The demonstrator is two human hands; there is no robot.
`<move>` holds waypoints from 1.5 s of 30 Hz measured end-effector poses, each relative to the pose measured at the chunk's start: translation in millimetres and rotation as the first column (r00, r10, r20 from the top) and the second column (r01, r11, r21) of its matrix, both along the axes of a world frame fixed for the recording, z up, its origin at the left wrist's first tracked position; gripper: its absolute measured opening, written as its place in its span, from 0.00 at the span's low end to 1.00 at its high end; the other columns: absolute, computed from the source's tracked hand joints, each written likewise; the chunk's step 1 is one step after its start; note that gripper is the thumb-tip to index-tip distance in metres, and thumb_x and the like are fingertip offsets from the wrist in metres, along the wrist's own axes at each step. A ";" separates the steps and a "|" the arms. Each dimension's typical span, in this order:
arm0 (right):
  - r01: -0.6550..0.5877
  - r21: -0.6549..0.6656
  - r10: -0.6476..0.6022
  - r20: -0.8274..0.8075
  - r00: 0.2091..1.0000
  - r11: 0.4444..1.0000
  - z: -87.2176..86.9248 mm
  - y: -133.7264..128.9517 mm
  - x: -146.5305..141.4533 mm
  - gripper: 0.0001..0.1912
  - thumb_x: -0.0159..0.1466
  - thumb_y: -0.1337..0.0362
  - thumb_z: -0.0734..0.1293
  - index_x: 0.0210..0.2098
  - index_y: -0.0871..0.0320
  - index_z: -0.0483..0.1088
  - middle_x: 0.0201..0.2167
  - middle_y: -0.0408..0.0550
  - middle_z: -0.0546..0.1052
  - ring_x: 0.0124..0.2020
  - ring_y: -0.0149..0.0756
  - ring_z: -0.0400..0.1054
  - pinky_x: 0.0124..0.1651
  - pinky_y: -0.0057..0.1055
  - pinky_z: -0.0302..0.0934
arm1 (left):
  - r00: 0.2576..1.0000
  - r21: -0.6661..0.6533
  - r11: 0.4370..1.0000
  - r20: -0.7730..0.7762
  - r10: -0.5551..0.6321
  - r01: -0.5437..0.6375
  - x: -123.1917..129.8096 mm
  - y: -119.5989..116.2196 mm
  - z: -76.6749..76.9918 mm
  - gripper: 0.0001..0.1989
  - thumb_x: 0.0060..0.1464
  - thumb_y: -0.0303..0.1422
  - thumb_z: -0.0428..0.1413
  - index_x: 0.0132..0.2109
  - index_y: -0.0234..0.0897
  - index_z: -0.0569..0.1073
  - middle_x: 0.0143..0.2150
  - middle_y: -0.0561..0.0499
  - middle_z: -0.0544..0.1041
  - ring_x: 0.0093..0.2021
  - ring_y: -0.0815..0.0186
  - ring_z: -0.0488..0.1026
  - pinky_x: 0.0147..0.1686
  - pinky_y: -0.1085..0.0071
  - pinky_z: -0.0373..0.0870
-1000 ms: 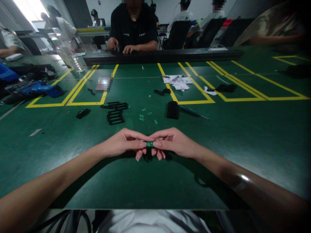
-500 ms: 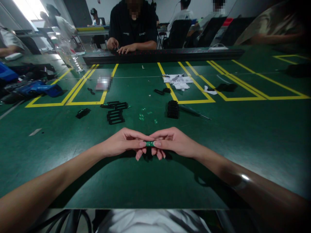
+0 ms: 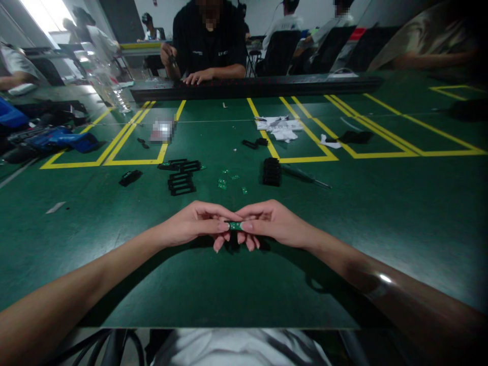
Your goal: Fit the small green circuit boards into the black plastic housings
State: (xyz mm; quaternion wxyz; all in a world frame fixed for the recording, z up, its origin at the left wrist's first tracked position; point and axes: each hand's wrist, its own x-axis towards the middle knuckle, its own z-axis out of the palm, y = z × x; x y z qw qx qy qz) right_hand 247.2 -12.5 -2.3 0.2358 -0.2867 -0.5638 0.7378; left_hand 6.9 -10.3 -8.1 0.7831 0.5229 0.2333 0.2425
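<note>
A small green circuit board (image 3: 235, 225) with a dark edge is pinched between my left hand (image 3: 202, 221) and my right hand (image 3: 267, 223), thumbs on top at its two ends. The index fingers of both hands meet behind it, and the other fingers curl beneath. Beyond my hands lie several small green boards (image 3: 222, 183) on the table. Black rectangular frames (image 3: 181, 183) are grouped to their left, and a stack of black parts (image 3: 271, 172) stands to their right, beside a screwdriver (image 3: 307, 176).
On the green table (image 3: 213, 295) are a black part (image 3: 130, 177), white papers (image 3: 279, 127), a plastic bottle (image 3: 121, 100) and blue tools (image 3: 78, 141) at left. A long black bar (image 3: 251, 89) crosses the far side, where a person in black (image 3: 209, 48) sits.
My hands and the board have hardly moved. Across the table, the person in black has raised one hand from the bar, holding something dark.
</note>
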 end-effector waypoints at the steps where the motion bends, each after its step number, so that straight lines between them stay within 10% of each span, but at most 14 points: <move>1: 0.000 0.003 0.000 -0.001 1.000 1.000 -0.4 0.1 0.3 0.19 0.63 0.56 0.73 0.47 0.64 0.76 0.31 0.49 0.81 0.25 0.29 0.74 0.26 0.24 0.66 | 1.000 0.005 1.000 -0.003 0.000 0.000 0.1 -0.1 0.1 0.15 0.60 0.31 0.62 0.54 0.34 0.78 0.39 0.43 0.81 0.29 0.70 0.77 0.30 0.73 0.75; 45: -0.010 0.054 0.008 0.028 1.000 0.998 -0.3 -0.2 1.3 0.17 0.65 0.57 0.72 0.47 0.64 0.76 0.34 0.51 0.82 0.26 0.28 0.74 0.26 0.22 0.66 | 0.996 0.031 0.997 -0.060 -0.062 0.064 -1.8 -1.5 1.9 0.17 0.64 0.31 0.57 0.59 0.37 0.76 0.39 0.44 0.79 0.32 0.68 0.77 0.32 0.71 0.75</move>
